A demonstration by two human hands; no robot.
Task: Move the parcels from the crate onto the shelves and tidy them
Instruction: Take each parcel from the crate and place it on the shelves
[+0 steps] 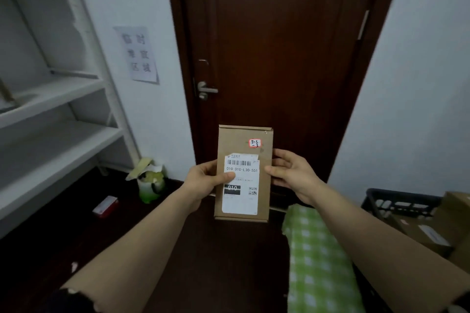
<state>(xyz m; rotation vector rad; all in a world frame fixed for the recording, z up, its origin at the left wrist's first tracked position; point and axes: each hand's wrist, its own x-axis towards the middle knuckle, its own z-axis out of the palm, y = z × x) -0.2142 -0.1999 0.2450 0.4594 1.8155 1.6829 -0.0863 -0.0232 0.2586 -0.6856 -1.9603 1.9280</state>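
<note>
A flat brown cardboard parcel (244, 150) is held upright in front of a dark door, label side facing me. It carries a white shipping label and a small red-edged sticker marked 3-3-3. My left hand (203, 180) grips its left edge, thumb pressed on the label. My right hand (290, 173) holds the right edge, thumb on the front and fingers behind. White metal shelves (63, 99) stand at the left. The dark plastic crate (396, 201) sits at the right edge, with more cardboard parcels (437, 226) in and beside it.
The dark wooden door (274, 46) with a metal handle (207, 90) is straight ahead. On the dark floor lie a green-white bag (151, 183) and a small red-white box (105, 207). A green checked cloth (318, 262) covers something low at the right.
</note>
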